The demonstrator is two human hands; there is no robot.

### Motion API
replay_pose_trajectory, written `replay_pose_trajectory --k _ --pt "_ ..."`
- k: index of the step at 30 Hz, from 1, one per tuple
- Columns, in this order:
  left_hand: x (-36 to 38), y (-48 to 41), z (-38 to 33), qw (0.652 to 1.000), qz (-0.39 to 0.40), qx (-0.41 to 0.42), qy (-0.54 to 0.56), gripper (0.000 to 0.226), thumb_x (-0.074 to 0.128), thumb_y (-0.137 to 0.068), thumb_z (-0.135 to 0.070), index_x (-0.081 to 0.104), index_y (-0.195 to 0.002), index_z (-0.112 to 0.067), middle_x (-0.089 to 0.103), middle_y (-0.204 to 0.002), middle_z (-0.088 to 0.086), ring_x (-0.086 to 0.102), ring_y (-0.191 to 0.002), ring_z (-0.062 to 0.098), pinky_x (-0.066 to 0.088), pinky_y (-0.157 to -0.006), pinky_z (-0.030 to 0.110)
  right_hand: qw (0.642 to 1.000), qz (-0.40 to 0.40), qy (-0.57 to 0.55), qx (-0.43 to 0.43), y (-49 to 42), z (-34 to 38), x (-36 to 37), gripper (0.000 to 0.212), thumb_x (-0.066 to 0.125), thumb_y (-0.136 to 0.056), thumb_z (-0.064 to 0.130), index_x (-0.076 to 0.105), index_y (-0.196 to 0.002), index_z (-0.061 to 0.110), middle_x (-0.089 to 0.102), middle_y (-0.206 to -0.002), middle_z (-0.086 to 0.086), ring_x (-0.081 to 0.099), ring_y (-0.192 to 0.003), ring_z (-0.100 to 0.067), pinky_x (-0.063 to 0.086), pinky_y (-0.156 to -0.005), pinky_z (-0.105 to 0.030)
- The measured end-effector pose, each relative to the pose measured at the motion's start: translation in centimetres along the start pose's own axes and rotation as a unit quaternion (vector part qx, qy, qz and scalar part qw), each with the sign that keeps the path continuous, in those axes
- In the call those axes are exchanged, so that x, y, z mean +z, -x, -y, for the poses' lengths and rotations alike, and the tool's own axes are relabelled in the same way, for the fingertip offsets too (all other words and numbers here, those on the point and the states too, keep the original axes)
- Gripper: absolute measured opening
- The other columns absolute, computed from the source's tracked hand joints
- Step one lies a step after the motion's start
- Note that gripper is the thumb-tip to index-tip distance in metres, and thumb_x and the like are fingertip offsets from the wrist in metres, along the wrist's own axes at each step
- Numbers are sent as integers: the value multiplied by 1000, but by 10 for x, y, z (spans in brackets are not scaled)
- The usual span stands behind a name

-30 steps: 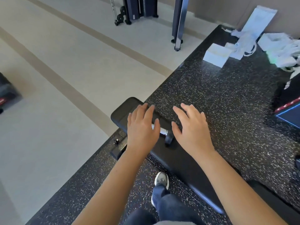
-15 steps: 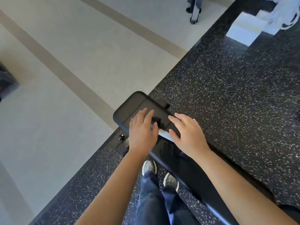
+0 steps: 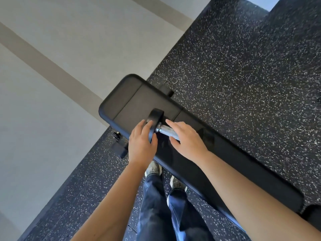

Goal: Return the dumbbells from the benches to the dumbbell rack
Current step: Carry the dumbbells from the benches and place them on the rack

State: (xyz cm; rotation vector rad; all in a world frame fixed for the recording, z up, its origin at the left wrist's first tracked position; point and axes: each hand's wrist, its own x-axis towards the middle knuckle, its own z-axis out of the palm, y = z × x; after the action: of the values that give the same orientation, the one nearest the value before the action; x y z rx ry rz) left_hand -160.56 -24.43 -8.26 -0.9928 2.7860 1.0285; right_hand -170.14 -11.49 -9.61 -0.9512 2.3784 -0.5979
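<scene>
A second earlier my hands lay flat over the dumbbell. Now left hand cupped its black end plate, fingers part-curled; right hand was half-closed over the steel handle. Dumbbell rested on the bench, under my fingers. Lift could follow.

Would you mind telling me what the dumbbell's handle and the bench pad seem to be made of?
The dumbbell handle looks like bare steel: silvery, with a rough textured grip. The bench pad seems to be black vinyl or leather-like upholstery: smooth, with a soft sheen and rounded corners.
</scene>
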Motion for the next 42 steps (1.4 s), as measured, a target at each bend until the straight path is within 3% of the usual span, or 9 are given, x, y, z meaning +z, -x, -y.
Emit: replay_pose_trajectory --k 9,14,21,28,31,34,38,42 --pt "26 -13 15 999 18 -21 25 50 56 -89 -15 40 -136 -13 33 -144 12 33 -131 28 37 -102 42 997 69 -21 25 -18 -23 32 56 51 -91 31 28 -142 36 47 -126 -4 47 -115 -26 40 -97 -45" --pt "35 -18 18 999 29 -8 20 55 55 -89 -13 35 -139 -16 29 -144 13 30 -130 31 37 -98 41 994 106 -19 31 -29 -32 35 55 50 -91 33 26 -140 43 46 -125 -2 48 -115 -24 43 -92 -40" --pt "41 -26 24 999 27 -8 38 57 56 -87 -9 35 -139 -21 37 -137 14 41 -121 34 41 -96 46 986 151 -45 60 -42 -37 36 58 50 -91 32 23 -139 50 50 -116 -4 54 -108 -25 44 -91 -42" --pt "38 -40 21 997 15 -22 74 58 61 -86 -16 38 -137 -31 51 -123 3 55 -100 22 42 -81 29 973 210 -26 90 -50 -39 26 62 42 -96 27 7 -135 60 47 -100 -5 54 -96 -28 42 -87 -34" --pt "34 -42 21 997 17 -14 67 57 62 -85 -15 41 -136 -30 54 -120 4 57 -97 24 43 -80 30 967 222 -64 109 -53 -39 24 63 42 -96 23 9 -134 62 51 -113 -10 53 -107 -29 41 -96 -36" --pt "29 -44 18 996 37 -17 80 55 63 -84 -13 44 -134 -28 55 -118 1 56 -96 20 38 -77 19 962 224 -87 129 -47 -35 23 64 44 -95 20 13 -138 56 50 -133 -10 49 -120 -29 39 -101 -38" --pt "19 -47 7 993 73 -24 92 49 65 -82 -10 54 -126 -26 57 -112 0 56 -97 19 36 -79 16 948 236 -141 160 -22 -20 20 66 46 -94 16 12 -143 46 45 -143 -3 49 -122 -25 39 -97 -30" --pt "0 -44 -12 990 108 2 95 46 69 -78 -8 61 -119 -28 56 -104 -7 56 -97 18 35 -80 16 936 237 -182 184 6 2 3 75 47 -92 12 5 -145 43 48 -139 -5 56 -106 -24 37 -81 -23"
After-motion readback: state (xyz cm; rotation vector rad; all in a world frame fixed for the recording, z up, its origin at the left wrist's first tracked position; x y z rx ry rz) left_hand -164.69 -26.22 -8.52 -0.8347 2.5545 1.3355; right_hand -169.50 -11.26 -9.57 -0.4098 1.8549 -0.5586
